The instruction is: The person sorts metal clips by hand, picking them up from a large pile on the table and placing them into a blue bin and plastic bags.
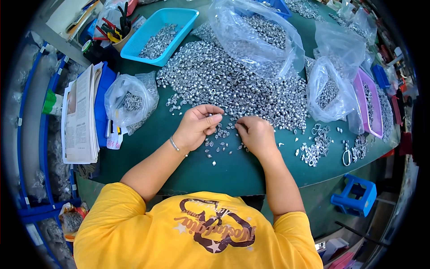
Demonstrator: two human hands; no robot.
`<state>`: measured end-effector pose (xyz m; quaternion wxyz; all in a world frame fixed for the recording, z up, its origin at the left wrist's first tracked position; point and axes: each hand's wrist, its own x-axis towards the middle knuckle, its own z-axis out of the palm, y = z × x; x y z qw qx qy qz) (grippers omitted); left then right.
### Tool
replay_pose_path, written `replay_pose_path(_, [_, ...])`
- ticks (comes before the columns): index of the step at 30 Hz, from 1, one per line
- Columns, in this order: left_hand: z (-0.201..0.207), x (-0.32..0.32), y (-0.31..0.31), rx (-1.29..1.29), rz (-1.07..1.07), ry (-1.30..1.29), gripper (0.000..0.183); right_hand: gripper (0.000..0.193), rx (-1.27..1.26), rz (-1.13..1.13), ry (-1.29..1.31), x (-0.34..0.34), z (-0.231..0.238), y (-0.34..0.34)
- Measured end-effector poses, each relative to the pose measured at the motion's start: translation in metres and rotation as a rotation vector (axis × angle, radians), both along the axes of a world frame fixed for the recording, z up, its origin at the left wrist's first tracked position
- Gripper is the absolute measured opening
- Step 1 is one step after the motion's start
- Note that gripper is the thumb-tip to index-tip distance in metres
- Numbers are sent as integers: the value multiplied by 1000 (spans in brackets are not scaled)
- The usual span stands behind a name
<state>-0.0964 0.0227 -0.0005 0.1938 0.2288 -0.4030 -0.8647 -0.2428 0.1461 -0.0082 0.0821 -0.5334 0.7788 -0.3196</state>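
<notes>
A broad heap of small silvery metal pieces spreads over the green table in front of me. At its near edge, my left hand is closed, thumb and forefinger pinched together; whatever is between them is too small to make out. To its right, my right hand rests low by the table with its fingers curled in. Its fingertips are partly hidden, and what they hold cannot be told. Between and just below the hands lie several loose metal pieces, apart from the heap.
A turquoise tray and a clear plastic bag hold more pieces at the left. Stacked papers stand beside them. Large clear bags, a pink tray and small piles of metal parts lie beyond and to the right. A blue stool stands below.
</notes>
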Motion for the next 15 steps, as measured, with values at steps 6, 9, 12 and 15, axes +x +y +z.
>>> replay_pose_path(6, [-7,-7,-14,-268,6,-136,13,7,-179,-71,-1269,-23,4,4])
replay_pose_path(9, [-2,-26,-9,-1131,20,-427,3,8,-263,-21,-1430,-30,13,3])
replay_pose_path(12, [-16,-34,-12,-1500,16,-379,8,10,-104,-89,-634,-12,7,-9])
replay_pose_path(15, [-18,-37,-9,-1559,32,-339,9,7,-122,-14,7,-6,-8,-12])
